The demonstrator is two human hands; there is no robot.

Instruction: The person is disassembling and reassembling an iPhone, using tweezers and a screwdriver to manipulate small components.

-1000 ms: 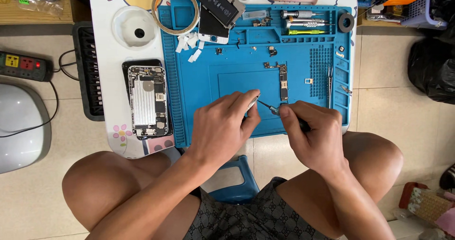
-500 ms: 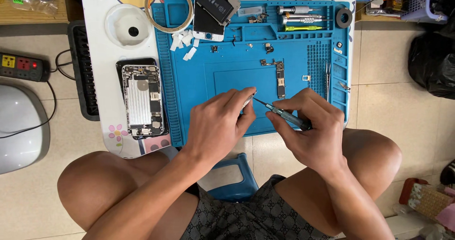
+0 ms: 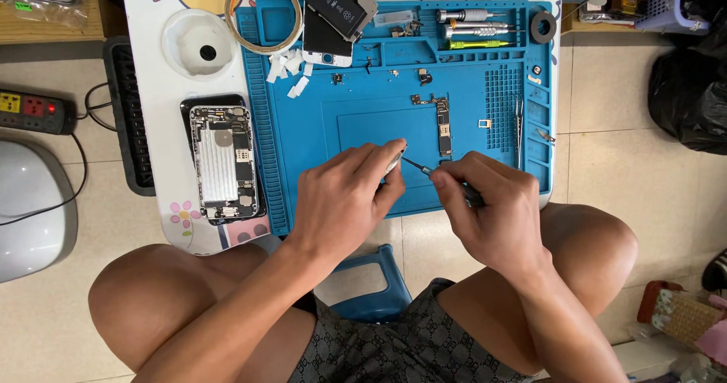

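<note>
My left hand [image 3: 344, 197] pinches a small silvery part [image 3: 394, 162] over the near edge of the blue repair mat [image 3: 363, 126]. My right hand [image 3: 496, 209] grips a thin screwdriver [image 3: 424, 169], whose tip points at that part. A narrow phone logic board [image 3: 444, 126] lies on the mat just beyond my right hand. An opened phone shell [image 3: 222, 162] rests on the white table [image 3: 163, 88] to the left of my left hand.
A tape ring [image 3: 263, 4], a phone battery [image 3: 332, 3], white tape scraps [image 3: 288, 69] and several screwdrivers [image 3: 473, 29] lie at the mat's far side. Tweezers [image 3: 519, 129] lie at its right. A power strip [image 3: 30, 109] sits on the floor at left, a blue stool [image 3: 371, 284] between my knees.
Both hands stay together at the mat's near edge; the screwdriver tip has closed in on the small part. The view has shifted slightly.
</note>
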